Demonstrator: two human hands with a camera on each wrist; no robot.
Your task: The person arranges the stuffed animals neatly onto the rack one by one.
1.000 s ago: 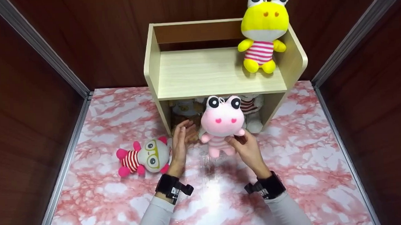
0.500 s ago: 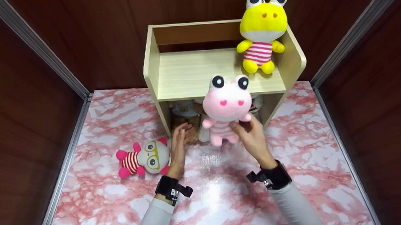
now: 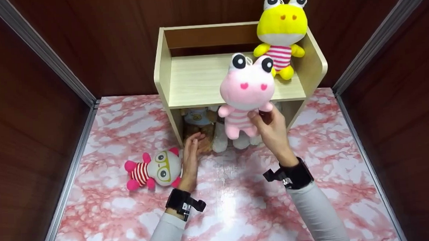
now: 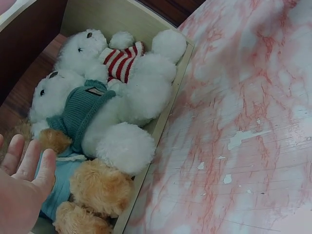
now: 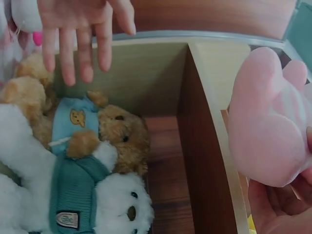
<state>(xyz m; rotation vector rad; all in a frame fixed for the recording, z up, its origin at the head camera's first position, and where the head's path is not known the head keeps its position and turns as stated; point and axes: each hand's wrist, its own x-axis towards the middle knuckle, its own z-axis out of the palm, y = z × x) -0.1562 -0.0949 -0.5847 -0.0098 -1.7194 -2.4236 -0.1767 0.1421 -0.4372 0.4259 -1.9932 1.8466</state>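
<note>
My right hand [image 3: 273,130] grips a pink frog plush [image 3: 247,89] by the side of its striped body, thumb in front. The plush is upright in the air before the front edge of the wooden shelf unit [image 3: 194,81], overlapping part of the yellow frog plush [image 3: 283,25] that sits at the right on the upper board. In the right wrist view the pink plush [image 5: 268,122] shows at the right, partly cut off. My left hand [image 3: 192,156], fingers extended and holding nothing, is at the lower compartment's left front, between it and a panda plush [image 3: 154,168] lying sideways.
Inside the lower compartment sit a brown bear [image 5: 122,131] in a blue shirt, a white bear [image 4: 56,100] in a green sweater and a white bear [image 4: 83,48] in red stripes. Dark panels [image 3: 16,127] flank the pink marbled surface [image 3: 219,215].
My right hand has lifted the pink frog plush from in front of the lower compartment up to the level of the upper board, slightly rightward. The left hand has barely moved.
</note>
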